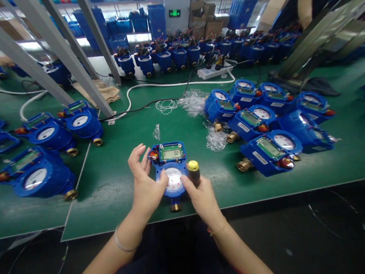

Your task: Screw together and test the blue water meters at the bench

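A blue water meter (173,176) with a lit display on its exposed circuit board lies near the table's front edge, its brass fitting toward me. My left hand (147,178) holds its left side, thumb on the round dial and fingers beside the red part. On the right, my right hand (201,194) has its thumb at the dial's edge and also holds a screwdriver (194,172) with a yellow-capped dark handle, cap up. The screwdriver's shaft is hidden.
More blue meters stand at the right (269,151) and left (43,171) of the green table (117,191). Plastic bags (217,139), a white cable and a power strip (212,72) lie behind. Grey metal posts (82,38) rise at left.
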Motion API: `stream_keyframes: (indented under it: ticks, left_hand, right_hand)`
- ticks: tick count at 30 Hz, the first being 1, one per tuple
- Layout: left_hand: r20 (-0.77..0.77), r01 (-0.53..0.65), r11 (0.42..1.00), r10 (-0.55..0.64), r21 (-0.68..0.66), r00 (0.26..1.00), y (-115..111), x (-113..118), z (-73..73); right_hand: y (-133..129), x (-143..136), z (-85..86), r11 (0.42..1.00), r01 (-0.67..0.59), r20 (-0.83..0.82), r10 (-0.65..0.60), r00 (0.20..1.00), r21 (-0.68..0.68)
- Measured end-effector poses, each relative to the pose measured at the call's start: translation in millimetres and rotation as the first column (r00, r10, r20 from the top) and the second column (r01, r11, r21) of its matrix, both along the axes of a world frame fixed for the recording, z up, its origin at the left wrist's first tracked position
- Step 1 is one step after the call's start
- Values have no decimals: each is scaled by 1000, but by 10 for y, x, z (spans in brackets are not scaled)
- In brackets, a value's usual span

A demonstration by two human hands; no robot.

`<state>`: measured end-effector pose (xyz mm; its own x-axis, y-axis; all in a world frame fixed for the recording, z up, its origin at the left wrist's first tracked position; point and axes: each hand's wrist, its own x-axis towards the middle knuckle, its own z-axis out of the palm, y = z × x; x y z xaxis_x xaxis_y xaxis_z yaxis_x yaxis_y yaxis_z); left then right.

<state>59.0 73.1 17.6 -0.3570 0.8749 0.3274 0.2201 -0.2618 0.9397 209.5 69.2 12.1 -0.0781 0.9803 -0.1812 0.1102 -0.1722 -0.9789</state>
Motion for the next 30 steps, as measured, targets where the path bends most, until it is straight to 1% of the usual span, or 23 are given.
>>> stream_keyframes:
  ticks: [3, 7, 12, 16, 19, 24, 27, 30]
  left_hand:
    - [18, 33, 999, -34, 19, 999, -12, -15, -8]
    - [9, 14, 1000, -14, 6, 1000, -13, -36, -11]
    - [-13, 34, 999, -34, 37, 999, -22, -30, -34]
    - [12, 20, 999, -20, 43, 1000, -27, -4, -63]
    - [18, 18, 999, -19, 47, 1000, -25, 12, -68]
    - [-25, 25, 999, -24, 30, 999, -14, -32, -11]
    - [-104, 28, 1000, -28, -1, 994, 4, -83, 46]
    - [-178, 49, 999, -48, 3, 983, 18, -105, 77]
  right_hand:
    - [0, -9, 11, 1000, -6, 7, 6, 1000, -3]
    - [10, -8, 6, 1000, -3, 8, 3, 1000, -3]
    - [8, -11, 32, 1000, -4, 16, 4, 1000, 8]
    - [-2, -18, 60, 1000, -4, -5, 4, 1000, 6]
    - [-5, -19, 50, 1000, -6, -3, 6, 1000, 16]
    - [2, -14, 11, 1000, -3, 9, 3, 1000, 17]
    - [-4, -13, 16, 1000, -11, -4, 11, 1000, 12]
    - [-35, -22, 45, 999, -16, 20, 15, 1000, 37]
